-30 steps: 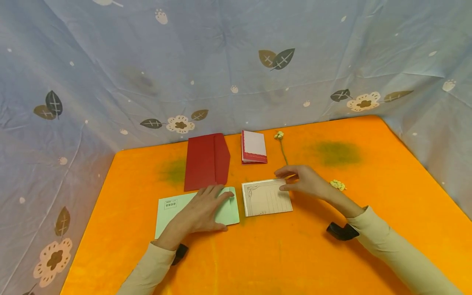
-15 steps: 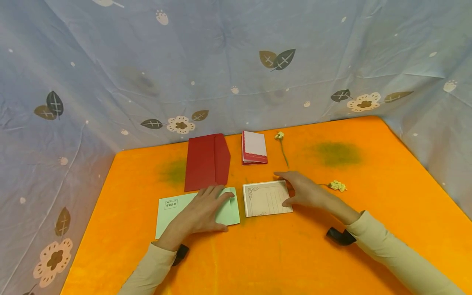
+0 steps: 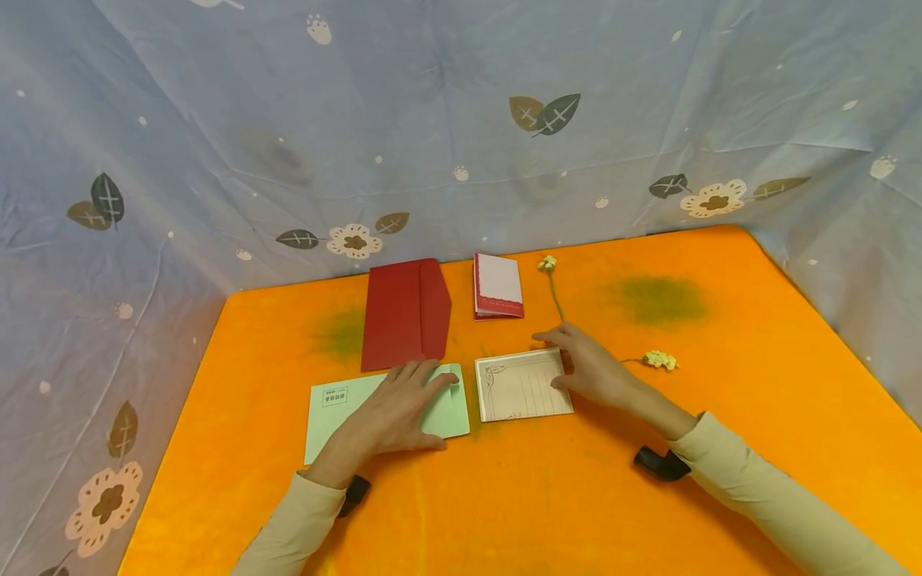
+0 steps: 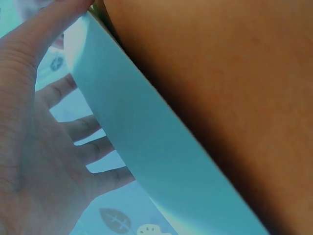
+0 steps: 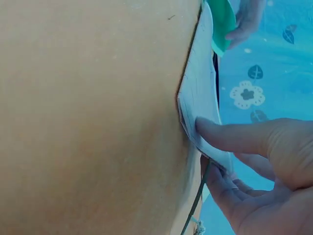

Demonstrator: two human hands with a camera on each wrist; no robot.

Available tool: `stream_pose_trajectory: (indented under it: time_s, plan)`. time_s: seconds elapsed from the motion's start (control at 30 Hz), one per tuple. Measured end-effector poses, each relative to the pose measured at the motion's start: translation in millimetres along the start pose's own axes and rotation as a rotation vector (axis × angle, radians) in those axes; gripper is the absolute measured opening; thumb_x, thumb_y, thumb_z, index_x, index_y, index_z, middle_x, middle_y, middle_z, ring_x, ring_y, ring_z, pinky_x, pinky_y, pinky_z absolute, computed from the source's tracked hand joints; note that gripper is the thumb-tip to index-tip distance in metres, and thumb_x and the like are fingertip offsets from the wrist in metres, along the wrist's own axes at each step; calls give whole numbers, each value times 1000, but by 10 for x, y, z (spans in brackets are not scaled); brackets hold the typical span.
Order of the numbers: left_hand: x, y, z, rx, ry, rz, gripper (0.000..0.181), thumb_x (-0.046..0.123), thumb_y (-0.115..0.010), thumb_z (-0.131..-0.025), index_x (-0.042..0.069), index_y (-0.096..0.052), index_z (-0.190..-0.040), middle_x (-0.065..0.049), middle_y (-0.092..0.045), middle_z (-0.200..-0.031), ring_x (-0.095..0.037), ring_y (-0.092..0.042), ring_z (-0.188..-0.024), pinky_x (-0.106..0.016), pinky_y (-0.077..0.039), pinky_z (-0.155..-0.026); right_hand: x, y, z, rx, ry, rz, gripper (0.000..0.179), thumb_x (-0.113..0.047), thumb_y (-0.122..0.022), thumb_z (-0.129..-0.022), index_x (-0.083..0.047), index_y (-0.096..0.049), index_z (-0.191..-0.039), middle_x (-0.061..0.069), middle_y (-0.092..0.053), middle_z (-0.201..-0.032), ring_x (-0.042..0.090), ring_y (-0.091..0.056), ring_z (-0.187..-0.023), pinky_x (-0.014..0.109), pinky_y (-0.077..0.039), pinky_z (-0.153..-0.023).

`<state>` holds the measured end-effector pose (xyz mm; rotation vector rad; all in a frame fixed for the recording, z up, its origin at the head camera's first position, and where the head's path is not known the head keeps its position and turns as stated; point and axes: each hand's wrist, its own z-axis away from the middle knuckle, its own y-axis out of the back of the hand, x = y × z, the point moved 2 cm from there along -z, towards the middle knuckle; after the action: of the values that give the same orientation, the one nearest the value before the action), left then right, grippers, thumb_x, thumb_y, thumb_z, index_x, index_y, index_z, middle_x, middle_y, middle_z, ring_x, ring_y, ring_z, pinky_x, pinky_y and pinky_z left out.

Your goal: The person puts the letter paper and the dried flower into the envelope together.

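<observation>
My left hand [image 3: 392, 412] rests with spread fingers over the pale green envelope [image 3: 331, 412], covering its middle. In the left wrist view the thumb and fingertips are at the envelope's [image 4: 146, 132] edges. My right hand [image 3: 594, 370] is at the right edge of a cream card [image 3: 519, 392] with ruled lines and a scroll border. The right wrist view shows the thumb on the card's [image 5: 198, 88] face and curled fingers at its edge, pinching it. Beside those fingers runs a thin green flower stem [image 5: 197, 200].
Behind lie a red envelope [image 3: 392, 316] with a pointed flap and a small white-and-red folded card [image 3: 499, 278]. A yellow flower [image 3: 547, 264] lies at the back, another yellow flower [image 3: 659, 360] right of my right hand. Patterned cloth [image 3: 446, 120] walls off the orange table [image 3: 504, 512].
My right fingers have drawn back from the card's upper right part to its right edge, the thumb now at that edge. The left hand stays in place on the envelope.
</observation>
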<state>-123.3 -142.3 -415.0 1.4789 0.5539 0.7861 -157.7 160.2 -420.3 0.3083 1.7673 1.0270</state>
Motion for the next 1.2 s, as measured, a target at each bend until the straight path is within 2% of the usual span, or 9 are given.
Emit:
stream_pose_trajectory:
  time_s: [0.07, 0.17, 0.33, 0.43, 0.6, 0.73, 0.83, 1.03, 1.2]
  plan:
    - [3, 5, -1, -2, 0, 3, 89, 57, -83, -67, 20, -46, -139, -14, -42, -144, -33, -43, -127, -51, -37, -106, 21, 15, -10, 18, -30, -67, 63, 8, -79, -75, 5, -54, -133, 21, -60, -116, 31, -60, -95, 42, -54, -81]
    - [4, 10, -1, -8, 3, 5, 88, 57, -83, -68, 20, -46, -139, -15, -42, -144, -34, -42, -127, -52, -37, -106, 58, 54, -24, 21, -112, -209, 58, 7, -75, -80, 6, -53, -133, 22, -63, -113, 30, -63, -93, 36, -55, -79]
    - [2, 12, -2, -5, 4, 15, 88, 56, -84, -68, 19, -47, -138, -15, -42, -144, -34, -43, -127, -52, -37, -106, 117, 119, -39, -22, -230, -410, 48, -1, -67, -90, 9, -52, -134, 20, -65, -98, 19, -60, -82, 31, -55, -77]
    - [-2, 10, 1, -4, 2, 15, 88, 56, -84, -67, 20, -46, -139, -15, -43, -144, -34, -43, -127, -52, -37, -106, 150, 143, -36, -44, -274, -487, 43, -5, -64, -94, 9, -53, -133, 21, -67, -97, 18, -63, -83, 33, -56, -80]
    - [1, 13, 3, -8, 4, 15, 89, 57, -83, -67, 20, -46, -139, -15, -43, -144, -34, -43, -127, -52, -36, -106, 182, 153, -26, -42, -311, -530, 40, -12, -63, -96, 8, -56, -131, 28, -63, -120, 33, -65, -105, 38, -55, -86]
    - [6, 18, 1, -9, 5, 14, 89, 57, -83, -67, 20, -46, -139, -15, -43, -144, -34, -43, -127, -52, -36, -106, 175, 153, -28, -30, -333, -533, 40, -16, -64, -96, 5, -59, -129, 28, -60, -125, 39, -59, -115, 39, -54, -90]
    - [6, 15, 1, -5, 5, 14, 89, 57, -83, -67, 20, -47, -138, -15, -43, -144, -33, -43, -127, -52, -36, -106, 170, 142, -37, -30, -355, -573, 41, -16, -65, -96, 6, -59, -129, 28, -60, -125, 37, -61, -113, 37, -55, -88]
    - [1, 3, 1, 4, 3, 17, 90, 58, -84, -66, 20, -47, -139, -14, -43, -144, -32, -43, -127, -51, -36, -107, 185, 89, -67, -29, -403, -669, 41, -13, -64, -96, 9, -56, -130, 28, -63, -122, 21, -70, -96, 36, -57, -81]
    - [-1, -6, 5, 1, 8, 22, 91, 58, -84, -66, 20, -46, -139, -15, -43, -145, -33, -42, -129, -52, -35, -107, 191, 18, -70, -39, -384, -702, 41, -10, -64, -95, 10, -56, -129, 26, -66, -114, 18, -71, -91, 36, -57, -80]
